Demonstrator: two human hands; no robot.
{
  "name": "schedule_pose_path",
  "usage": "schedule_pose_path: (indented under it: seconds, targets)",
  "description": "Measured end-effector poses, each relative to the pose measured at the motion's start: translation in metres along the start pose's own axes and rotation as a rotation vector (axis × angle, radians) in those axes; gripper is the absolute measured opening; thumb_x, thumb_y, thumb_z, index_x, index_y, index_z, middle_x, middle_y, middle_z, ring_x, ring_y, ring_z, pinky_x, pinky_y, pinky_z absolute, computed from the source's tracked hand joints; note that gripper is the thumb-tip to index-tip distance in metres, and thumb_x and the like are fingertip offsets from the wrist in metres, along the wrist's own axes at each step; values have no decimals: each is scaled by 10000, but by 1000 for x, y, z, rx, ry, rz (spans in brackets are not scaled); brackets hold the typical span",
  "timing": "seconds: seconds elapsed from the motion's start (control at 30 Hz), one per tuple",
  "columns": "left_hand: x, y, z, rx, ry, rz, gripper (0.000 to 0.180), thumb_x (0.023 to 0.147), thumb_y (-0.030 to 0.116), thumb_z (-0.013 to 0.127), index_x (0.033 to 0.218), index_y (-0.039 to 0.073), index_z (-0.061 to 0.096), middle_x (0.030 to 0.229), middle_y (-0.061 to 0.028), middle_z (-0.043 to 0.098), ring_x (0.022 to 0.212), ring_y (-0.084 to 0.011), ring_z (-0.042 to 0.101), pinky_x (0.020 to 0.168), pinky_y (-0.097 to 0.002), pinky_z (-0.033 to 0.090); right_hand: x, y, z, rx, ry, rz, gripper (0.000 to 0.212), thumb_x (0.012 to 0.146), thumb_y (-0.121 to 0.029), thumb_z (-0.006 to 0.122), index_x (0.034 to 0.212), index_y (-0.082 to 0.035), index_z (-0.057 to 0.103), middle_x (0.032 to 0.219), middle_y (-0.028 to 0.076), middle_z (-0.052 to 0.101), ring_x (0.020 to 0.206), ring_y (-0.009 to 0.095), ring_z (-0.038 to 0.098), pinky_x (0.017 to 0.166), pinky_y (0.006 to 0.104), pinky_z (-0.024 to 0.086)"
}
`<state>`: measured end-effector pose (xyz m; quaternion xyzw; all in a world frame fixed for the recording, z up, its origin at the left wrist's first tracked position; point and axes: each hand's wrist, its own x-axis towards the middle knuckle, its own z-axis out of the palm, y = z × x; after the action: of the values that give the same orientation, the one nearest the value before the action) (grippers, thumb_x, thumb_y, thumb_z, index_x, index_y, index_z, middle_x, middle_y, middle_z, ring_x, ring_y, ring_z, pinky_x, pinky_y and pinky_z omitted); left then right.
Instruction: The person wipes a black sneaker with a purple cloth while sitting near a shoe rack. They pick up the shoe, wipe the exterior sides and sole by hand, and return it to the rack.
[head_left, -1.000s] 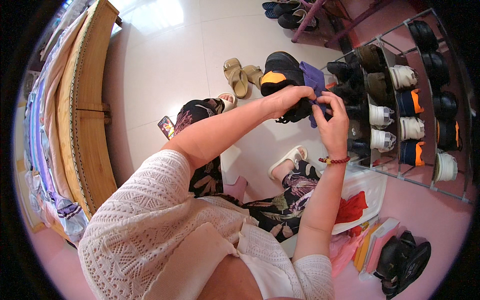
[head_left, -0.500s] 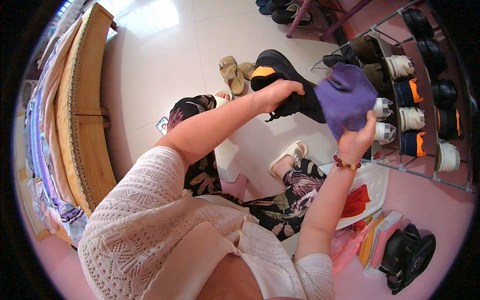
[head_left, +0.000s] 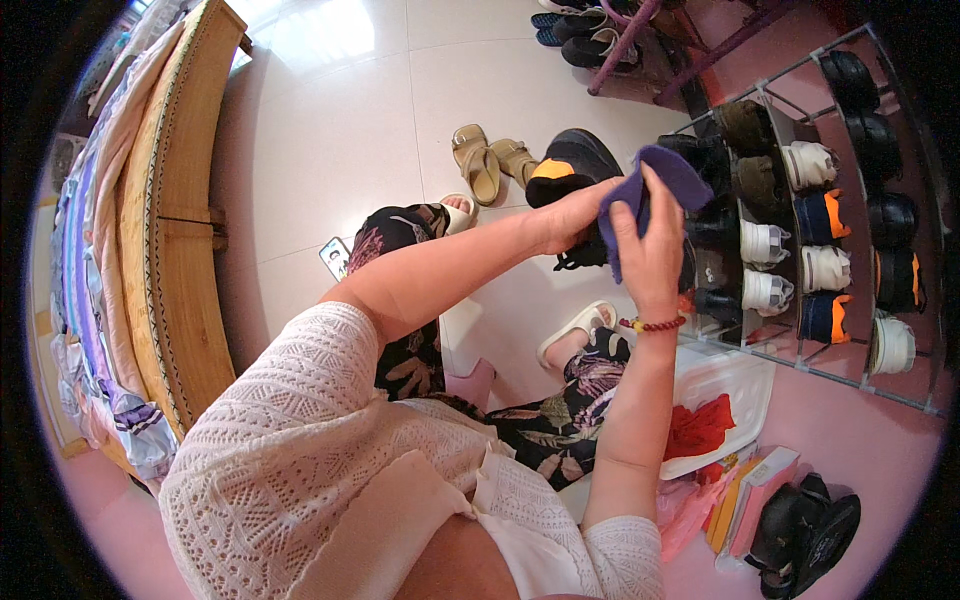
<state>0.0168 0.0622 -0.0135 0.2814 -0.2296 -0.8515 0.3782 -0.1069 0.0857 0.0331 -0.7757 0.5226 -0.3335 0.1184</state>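
Your left hand [head_left: 578,215] closes around the black shoe with an orange heel patch [head_left: 580,152], but its fingertips disappear behind the purple cloth [head_left: 675,175], so you cannot see exactly where they press. Your right hand [head_left: 655,245] pinches that cloth, thumb on the near side, the other fingers partly lost in its folds. The shoe's middle is covered by your hands and the cloth, and whether the dark, rounded part just right of your right wrist belongs to it is hard to tell. The cloth sits between your two hands, against the shoe, above the glossy pale tiled floor [head_left: 340,110]. Beyond the shoe, a pair of tan strappy sandals [head_left: 478,168] lies on the tiles; to your right stands a grey metal shoe rack [head_left: 840,380] filled with dark, white and orange-trimmed shoes, cut off by the dark rim of the view. A light wooden bed frame [head_left: 185,250] curves along your left, near a phone [head_left: 335,258] on the floor. Half a second ago your right hand held the cloth spread out to the right of the shoe; now it is bunched back by your left hand.
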Motion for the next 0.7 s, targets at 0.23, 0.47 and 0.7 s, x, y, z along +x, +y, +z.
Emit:
schedule_pose_path:
  seconds: [0.23,0.47,0.7]
  targets:
    - [2,-2,-8,9,136,50,442,941,469,443,1155,101,560,1106,-42,597,978,-148,568,864,-304,468,-2,28,36,-63,-3,-21,335,939,-259,473,1174,-38,562,1137,126,601,1060,297,538,923,394,383]
    - [2,-5,-11,24,143,7,601,912,533,456,1178,3,553,1107,-83,605,972,-147,562,849,-285,453,-3,50,26,-298,128,-7,196,910,-216,515,952,-44,599,870,107,622,859,312,570,759,434,422]
    - [3,4,-13,24,167,4,519,930,481,457,1145,25,579,1080,-97,635,941,-183,623,810,-298,507,-7,63,10,-375,169,86,235,904,-233,514,821,-15,536,842,155,568,804,361,539,707,458,411]
